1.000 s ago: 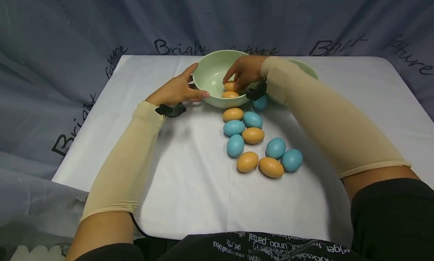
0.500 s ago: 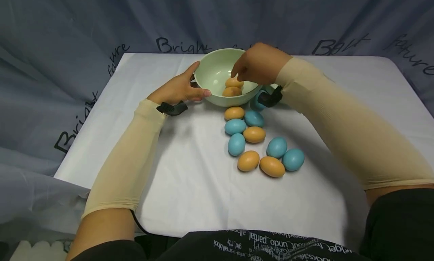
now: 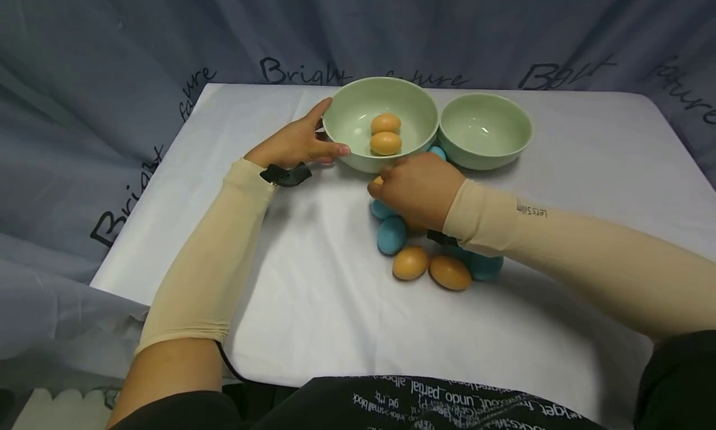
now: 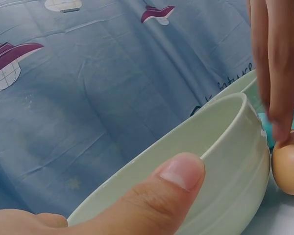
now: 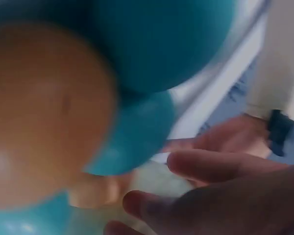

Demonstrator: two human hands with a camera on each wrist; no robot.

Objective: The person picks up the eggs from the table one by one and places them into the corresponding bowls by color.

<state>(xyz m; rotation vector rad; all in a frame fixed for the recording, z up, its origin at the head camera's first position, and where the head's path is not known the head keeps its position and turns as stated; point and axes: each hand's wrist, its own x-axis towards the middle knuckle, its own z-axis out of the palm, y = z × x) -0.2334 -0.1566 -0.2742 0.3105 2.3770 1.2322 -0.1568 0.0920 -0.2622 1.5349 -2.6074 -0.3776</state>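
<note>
My left hand (image 3: 299, 141) holds the left side of a pale green bowl (image 3: 349, 119), its thumb (image 4: 179, 174) against the outer wall in the left wrist view. Two orange-yellow eggs (image 3: 386, 143) lie in that bowl. In front of it, my right hand (image 3: 419, 191) reaches down over the eggs on the cloth. Its extended fingers (image 4: 284, 63) touch or almost touch the top of an orange-yellow egg (image 4: 290, 171) beside the bowl. The hand hides part of the group in the head view. Close and blurred in the right wrist view are a yellow egg (image 5: 44, 117) and blue eggs (image 5: 166, 39).
A second, smaller green bowl (image 3: 485, 132) stands right of the first, with no egg visible inside. Blue eggs (image 3: 391, 235) and yellow eggs (image 3: 411, 263) lie on the white cloth (image 3: 313, 306). Behind the table hangs a grey-blue curtain (image 3: 358, 26).
My right hand has left the two eggs inside the bowl and come back over the rim to the eggs in front. The smaller bowl is uncovered. My left hand stays on the bowl.
</note>
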